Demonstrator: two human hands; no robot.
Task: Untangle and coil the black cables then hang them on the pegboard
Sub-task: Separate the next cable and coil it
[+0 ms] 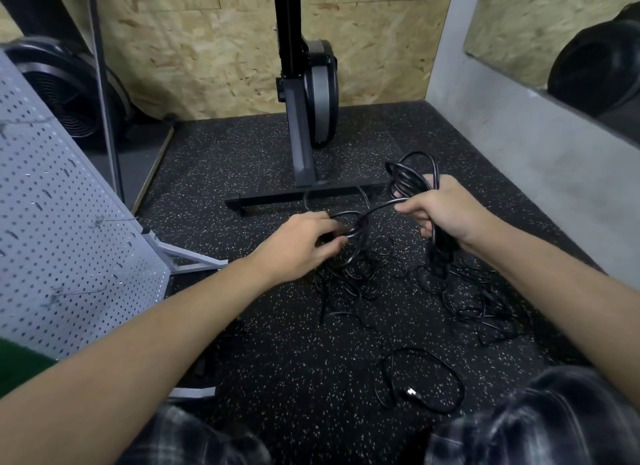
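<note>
The right hand (pixel 446 211) clenches a coiled bundle (pixel 410 177) of black cable. The left hand (pixel 304 242) pinches a strand (pixel 377 208) running from it. Toward six o'clock, the loose tangle (pixel 367 277) sprawls on the speckled floor (pixel 277 343). The pegboard (pixel 69 222) leans at nine o'clock.

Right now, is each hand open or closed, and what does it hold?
Left hand: closed, pinching a loose cable strand.
Right hand: closed around the coiled cable bundle.
</note>
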